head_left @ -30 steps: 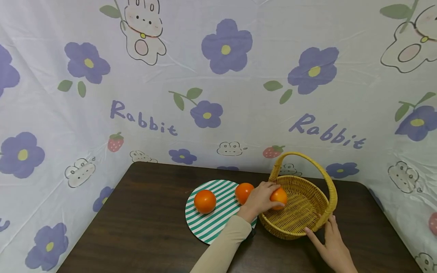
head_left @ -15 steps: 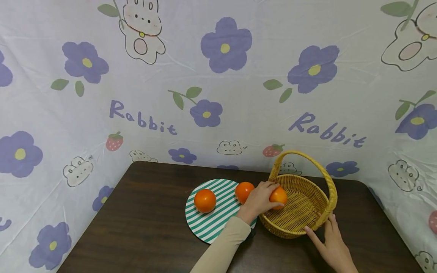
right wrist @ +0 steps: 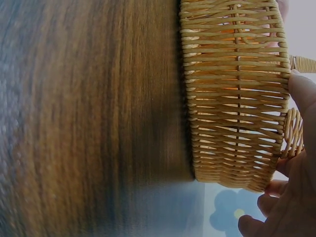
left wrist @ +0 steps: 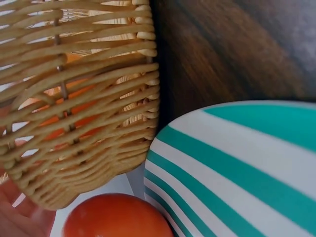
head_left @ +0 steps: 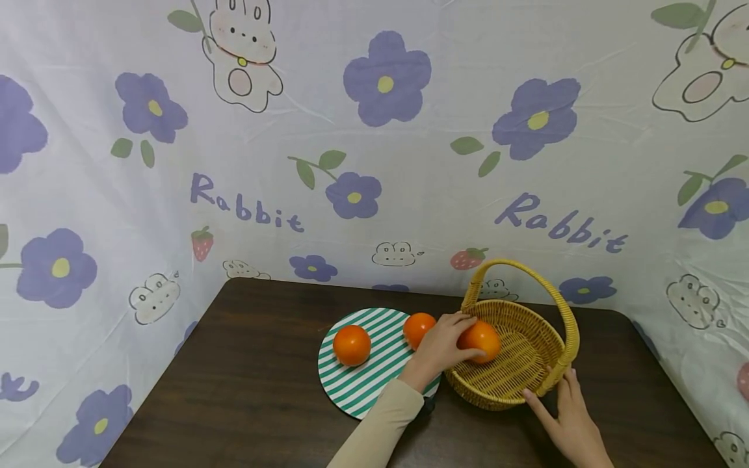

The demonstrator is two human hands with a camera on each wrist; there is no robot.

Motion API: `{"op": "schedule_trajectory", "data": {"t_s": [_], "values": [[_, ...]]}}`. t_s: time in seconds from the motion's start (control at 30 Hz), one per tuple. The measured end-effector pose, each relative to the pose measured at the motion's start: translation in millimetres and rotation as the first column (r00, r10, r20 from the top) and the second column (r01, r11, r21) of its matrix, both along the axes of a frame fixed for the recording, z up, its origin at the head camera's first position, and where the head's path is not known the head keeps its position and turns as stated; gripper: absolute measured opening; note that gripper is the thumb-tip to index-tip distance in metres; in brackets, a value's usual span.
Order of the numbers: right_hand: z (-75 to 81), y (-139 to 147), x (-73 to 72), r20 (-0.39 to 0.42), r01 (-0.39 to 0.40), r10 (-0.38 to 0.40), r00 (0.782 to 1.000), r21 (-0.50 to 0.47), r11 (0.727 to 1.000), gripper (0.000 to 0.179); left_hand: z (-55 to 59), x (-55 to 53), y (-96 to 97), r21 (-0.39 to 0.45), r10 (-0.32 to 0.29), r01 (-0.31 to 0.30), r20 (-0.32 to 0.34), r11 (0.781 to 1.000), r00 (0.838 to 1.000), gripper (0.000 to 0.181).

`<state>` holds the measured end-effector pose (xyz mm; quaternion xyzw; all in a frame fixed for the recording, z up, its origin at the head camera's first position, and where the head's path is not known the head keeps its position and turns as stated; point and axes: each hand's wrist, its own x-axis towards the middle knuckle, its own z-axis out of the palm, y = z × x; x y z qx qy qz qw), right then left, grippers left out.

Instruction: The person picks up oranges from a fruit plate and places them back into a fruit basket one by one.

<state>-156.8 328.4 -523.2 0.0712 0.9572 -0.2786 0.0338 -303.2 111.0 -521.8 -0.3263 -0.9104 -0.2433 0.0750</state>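
Observation:
My left hand (head_left: 440,344) reaches over the near-left rim of a yellow wicker basket (head_left: 526,351). Its thumb and fingers are around the left side of an orange (head_left: 484,340) inside, close to the basket's left wall. My right hand (head_left: 564,419) holds the basket at its front right, with the thumb (right wrist: 303,91) at the rim and curled fingers by the handle's base. A second orange (head_left: 417,328) sits behind my left wrist on a green-and-white striped round mat (head_left: 374,383). Another orange (head_left: 352,346) lies on the mat's left part.
Over the basket arches its tall handle (head_left: 535,276). The dark wooden table (head_left: 246,390) ends at a white cloth (head_left: 409,182) printed with flowers and rabbits. A small black object (head_left: 429,406) shows by my left wrist.
The orange in the basket has shifted slightly right and more of it shows past my left fingers. My left hand has drawn back a little. My right hand and the basket have barely moved.

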Motion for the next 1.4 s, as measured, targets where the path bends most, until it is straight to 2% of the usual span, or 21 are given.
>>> {"op": "schedule_trajectory", "data": {"t_s": [0.27, 0.53, 0.7, 0.87, 1.07, 1.27, 1.4], "values": [[1.9, 0, 1.1, 0.001, -0.002, 0.002, 1.0, -0.002, 1.0, 0.094, -4.2, 3.0, -12.5, 0.111, -0.022, 0.024, -0.021, 0.994, 1.0, 0.064], [2.6, 0, 2.7, -0.002, -0.006, 0.006, 1.0, -0.005, 1.0, 0.093, -2.7, 4.7, -25.7, 0.086, -0.047, 0.058, -0.124, 0.995, 0.991, 0.053], [0.9, 0, 1.9, -0.01, -0.006, 0.006, 1.0, -0.009, 1.0, 0.093, -2.1, 5.3, -33.0, 0.076, -0.031, 0.043, -0.152, 0.996, 0.988, 0.049], [-0.6, 0, 1.0, -0.019, -0.004, 0.004, 1.0, -0.007, 1.0, 0.093, -3.2, 6.2, -39.0, 0.106, -0.023, 0.039, -0.152, 0.994, 0.988, 0.047], [-0.4, 0, 1.1, -0.019, 0.002, -0.002, 1.0, -0.004, 1.0, 0.093, -5.4, 6.5, -46.9, 0.14, 0.027, 0.0, -0.186, 0.99, 0.982, 0.046], [-0.2, 1, 1.3, -0.012, 0.004, -0.004, 1.0, -0.01, 1.0, 0.093, -9.5, 5.0, -53.6, 0.185, 0.063, -0.035, -0.145, 0.982, 0.987, 0.05], [-0.9, 0, 0.5, -0.049, -0.001, 0.001, 0.999, -0.004, 1.0, 0.091, -10.4, 4.0, -57.7, 0.215, 0.093, -0.069, -0.102, 0.974, 0.99, 0.055]]}}
